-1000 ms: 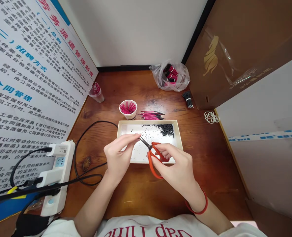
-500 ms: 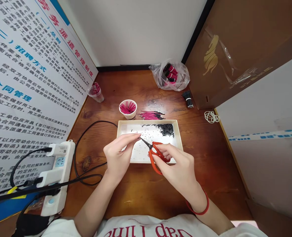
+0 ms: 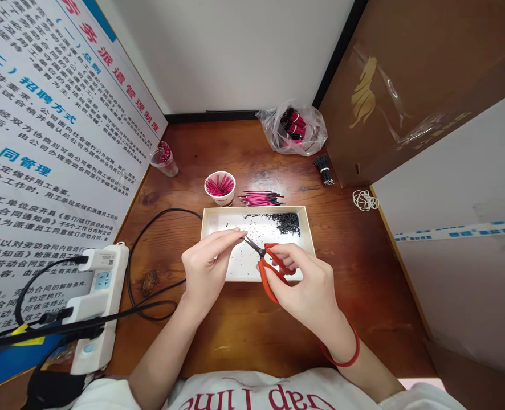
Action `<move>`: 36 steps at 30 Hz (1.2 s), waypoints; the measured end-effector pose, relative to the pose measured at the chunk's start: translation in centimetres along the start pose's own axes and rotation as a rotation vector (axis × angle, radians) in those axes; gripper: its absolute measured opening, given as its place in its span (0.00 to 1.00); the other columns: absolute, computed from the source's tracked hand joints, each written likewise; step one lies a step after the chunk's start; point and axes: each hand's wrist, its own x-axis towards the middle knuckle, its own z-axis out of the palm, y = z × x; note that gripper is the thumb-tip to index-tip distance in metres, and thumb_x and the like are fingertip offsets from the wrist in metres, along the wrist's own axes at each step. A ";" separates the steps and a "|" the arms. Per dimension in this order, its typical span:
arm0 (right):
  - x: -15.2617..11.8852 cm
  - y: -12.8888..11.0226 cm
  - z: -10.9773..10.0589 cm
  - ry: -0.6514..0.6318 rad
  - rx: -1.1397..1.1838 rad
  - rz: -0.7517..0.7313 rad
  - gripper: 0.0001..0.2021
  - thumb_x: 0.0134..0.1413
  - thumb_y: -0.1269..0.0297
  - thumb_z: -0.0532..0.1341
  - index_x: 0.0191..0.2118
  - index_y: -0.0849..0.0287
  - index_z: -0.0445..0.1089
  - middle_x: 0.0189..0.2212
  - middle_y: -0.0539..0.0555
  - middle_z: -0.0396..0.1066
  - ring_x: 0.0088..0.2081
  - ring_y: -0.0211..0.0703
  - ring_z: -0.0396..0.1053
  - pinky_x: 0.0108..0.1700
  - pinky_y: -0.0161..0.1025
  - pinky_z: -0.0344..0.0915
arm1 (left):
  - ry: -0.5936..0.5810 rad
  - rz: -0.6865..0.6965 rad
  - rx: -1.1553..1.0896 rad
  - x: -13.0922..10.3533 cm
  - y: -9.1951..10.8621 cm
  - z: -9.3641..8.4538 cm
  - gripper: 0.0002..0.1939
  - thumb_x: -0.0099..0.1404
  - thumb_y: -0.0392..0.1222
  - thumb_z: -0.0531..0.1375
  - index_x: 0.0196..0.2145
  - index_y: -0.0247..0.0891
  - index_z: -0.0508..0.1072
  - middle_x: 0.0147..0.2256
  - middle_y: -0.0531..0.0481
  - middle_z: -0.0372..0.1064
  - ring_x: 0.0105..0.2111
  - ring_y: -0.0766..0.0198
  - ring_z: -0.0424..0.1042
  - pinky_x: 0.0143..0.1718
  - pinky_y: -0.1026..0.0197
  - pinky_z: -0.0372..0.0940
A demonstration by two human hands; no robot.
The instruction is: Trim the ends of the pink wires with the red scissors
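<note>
Over a shallow white box [image 3: 309, 239], my right hand [image 3: 306, 279] grips the handles of small orange scissors [image 3: 271, 282], whose dark blades point up and left, slightly parted. My left hand [image 3: 207, 270] is pinched at the blade tips; whatever lies between its fingertips is too small to make out. Inside the box, short black pieces [image 3: 287, 222] are heaped at the back right, and tiny bits are scattered over the white bottom. Behind the box lie pink-and-black wires [image 3: 261, 198], beside a paper cup [image 3: 222, 199] of pink wires.
A plastic cup [image 3: 165, 164] stands at the back left. At the back right are a clear bag [image 3: 312, 136] with wire bundles, a black bundle [image 3: 323, 169] and white bands [image 3: 365, 200]. A power strip [image 3: 107, 307] and black cable [image 3: 129, 256] are on the left.
The scissor blades have parted slightly, and the handles are spread a little wider. My left hand has shifted slightly right. The whole view has moved a little.
</note>
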 end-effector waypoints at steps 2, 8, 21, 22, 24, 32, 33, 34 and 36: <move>-0.1 0.0 0.1 -0.002 0.000 0.008 0.05 0.53 0.72 0.62 0.36 0.55 0.70 0.28 0.48 0.77 0.25 0.37 0.73 0.29 0.33 0.72 | 0.003 0.004 -0.001 0.0 0.0 0.0 0.12 0.66 0.28 0.62 0.39 0.42 0.83 0.37 0.51 0.83 0.38 0.63 0.82 0.42 0.64 0.77; -0.1 0.1 0.2 -0.002 0.004 0.025 0.06 0.53 0.72 0.61 0.36 0.55 0.70 0.27 0.48 0.76 0.24 0.37 0.72 0.27 0.33 0.71 | 0.005 0.004 -0.002 0.0 0.0 0.1 0.12 0.66 0.29 0.62 0.39 0.42 0.83 0.37 0.51 0.83 0.38 0.62 0.82 0.41 0.63 0.78; -0.1 0.2 0.1 -0.008 0.017 0.040 0.06 0.52 0.72 0.61 0.36 0.55 0.71 0.26 0.48 0.77 0.24 0.36 0.72 0.27 0.32 0.71 | 0.014 0.008 -0.015 0.0 0.0 0.1 0.13 0.66 0.30 0.62 0.40 0.45 0.84 0.37 0.51 0.83 0.38 0.61 0.83 0.41 0.62 0.78; -0.1 0.2 0.1 -0.009 0.017 0.038 0.06 0.52 0.72 0.61 0.36 0.55 0.71 0.27 0.48 0.77 0.24 0.36 0.72 0.27 0.32 0.71 | 0.015 0.008 -0.017 0.0 0.0 0.1 0.13 0.66 0.29 0.62 0.40 0.45 0.84 0.37 0.51 0.83 0.38 0.61 0.83 0.41 0.62 0.78; -0.1 0.2 0.1 -0.010 0.016 0.033 0.06 0.52 0.72 0.61 0.36 0.55 0.71 0.27 0.48 0.77 0.24 0.36 0.72 0.27 0.32 0.71 | 0.019 0.010 -0.023 0.0 0.1 0.1 0.13 0.66 0.29 0.62 0.39 0.44 0.84 0.37 0.51 0.83 0.38 0.61 0.83 0.41 0.63 0.78; 0.1 -0.1 -0.1 0.020 0.017 0.076 0.03 0.53 0.70 0.62 0.35 0.55 0.71 0.24 0.47 0.75 0.22 0.36 0.70 0.26 0.33 0.70 | 0.006 -0.089 -0.079 0.2 0.2 0.2 0.11 0.66 0.31 0.62 0.36 0.43 0.84 0.36 0.51 0.83 0.36 0.61 0.83 0.39 0.62 0.78; 0.1 0.0 -0.1 0.026 0.022 0.090 0.03 0.53 0.70 0.63 0.34 0.55 0.71 0.24 0.47 0.75 0.22 0.36 0.69 0.26 0.33 0.70 | -0.009 -0.158 -0.123 0.3 0.4 0.2 0.09 0.66 0.32 0.63 0.35 0.42 0.84 0.34 0.51 0.83 0.35 0.61 0.82 0.38 0.63 0.78; 0.1 0.1 -0.1 0.035 0.027 0.110 0.03 0.53 0.69 0.63 0.34 0.55 0.71 0.23 0.47 0.75 0.22 0.36 0.69 0.26 0.34 0.69 | -0.033 -0.242 -0.188 0.5 0.8 0.0 0.08 0.65 0.34 0.64 0.34 0.41 0.84 0.33 0.50 0.83 0.33 0.61 0.82 0.35 0.63 0.78; 0.3 0.5 -0.1 0.052 0.045 0.160 0.02 0.53 0.68 0.64 0.34 0.55 0.71 0.23 0.47 0.74 0.21 0.36 0.68 0.26 0.34 0.69 | -0.113 -0.442 -0.370 0.8 1.6 -0.4 0.05 0.64 0.38 0.66 0.34 0.39 0.84 0.28 0.49 0.81 0.28 0.60 0.81 0.30 0.63 0.78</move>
